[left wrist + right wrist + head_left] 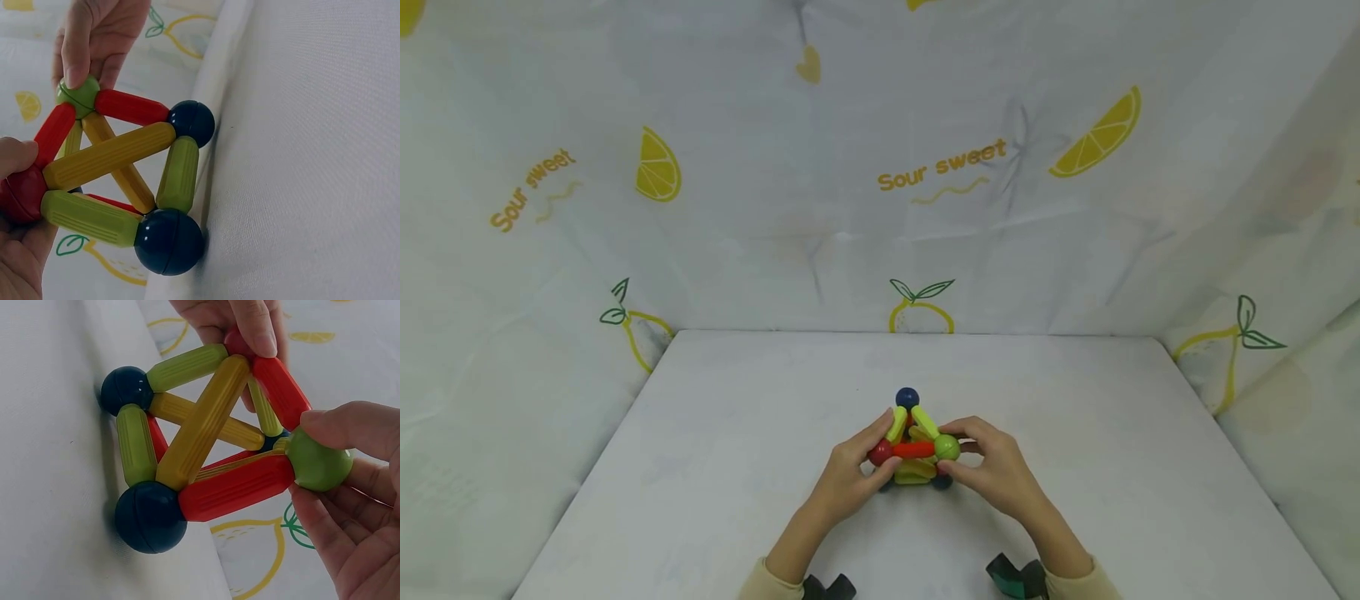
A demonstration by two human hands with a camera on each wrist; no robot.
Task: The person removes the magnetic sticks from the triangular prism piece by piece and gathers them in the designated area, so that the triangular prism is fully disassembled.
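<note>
A frame of magnetic balls and rods stands on the table in front of me, between both hands. My left hand (845, 481) pinches its red ball (880, 453) with thumb and fingers. On the other side, my right hand (997, 468) pinches the light green ball (320, 459). A red rod (913, 450) joins these two balls. Yellow rods (206, 422) cross one another between the upper and lower parts. Dark blue balls (169, 242) sit at the lower corners, linked by a green rod (178, 175). Another blue ball (907, 398) shows on the far side, with yellow-green rods leading to it.
The white table (737, 408) spreads around the frame, its back edge meeting a hanging cloth (850, 192) printed with lemons. More of this cloth hangs along both sides. Dark straps (1018, 577) show by the sleeves.
</note>
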